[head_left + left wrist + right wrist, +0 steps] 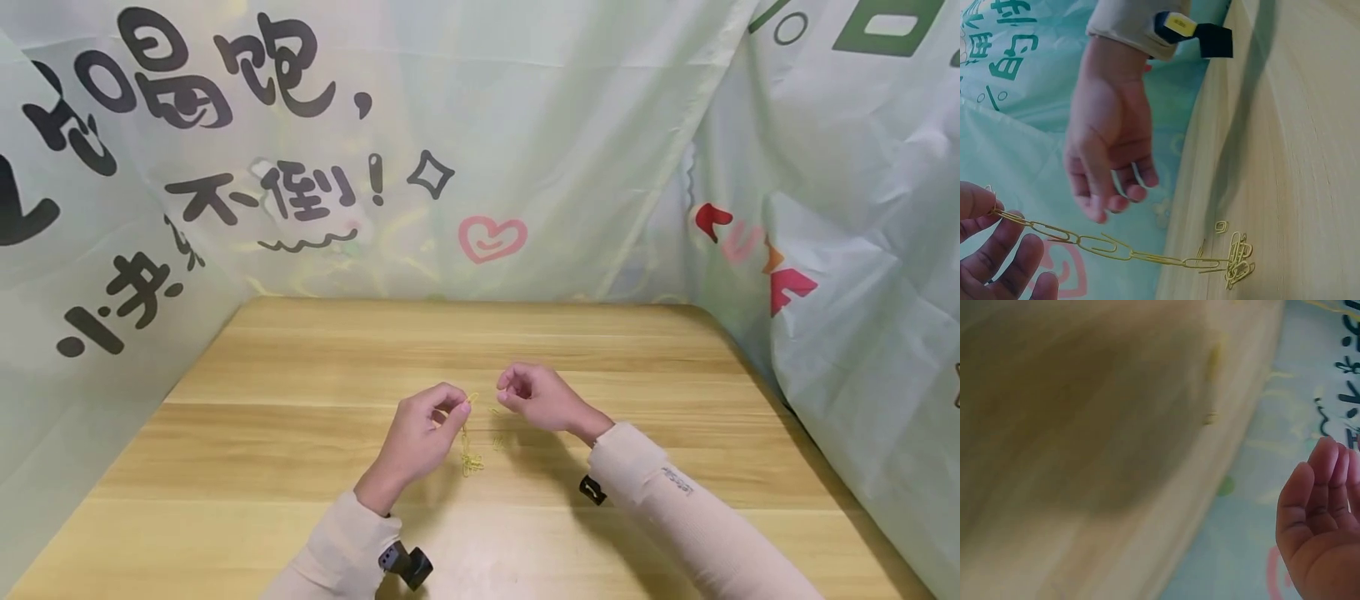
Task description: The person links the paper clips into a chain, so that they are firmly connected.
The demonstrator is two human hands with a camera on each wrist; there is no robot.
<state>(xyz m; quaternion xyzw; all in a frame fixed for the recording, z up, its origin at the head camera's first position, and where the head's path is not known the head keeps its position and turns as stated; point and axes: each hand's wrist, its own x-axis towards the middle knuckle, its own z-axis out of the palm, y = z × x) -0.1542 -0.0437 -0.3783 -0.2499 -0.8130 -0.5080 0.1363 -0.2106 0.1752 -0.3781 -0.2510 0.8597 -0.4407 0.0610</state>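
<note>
A chain of linked yellow paper clips (1172,259) hangs from my left hand (422,437), its top clip pinched between thumb and fingertips. The chain's lower end meets a small cluster of yellow paper clips (471,465) at the table; whether all of these are linked cannot be told. To the right of the chain, my right hand (543,398) hovers over the table with loosely bent fingers. Its fingers (1119,194) hang apart from the chain in the left wrist view, and I see nothing held there. Yellow clips look blurred in the right wrist view.
Loose yellow paper clips (497,444) lie on the wooden table (300,467) between the hands. Printed cloth (585,167) surrounds the back and sides of the table. Each wrist wears a black device (411,567) near the sleeve.
</note>
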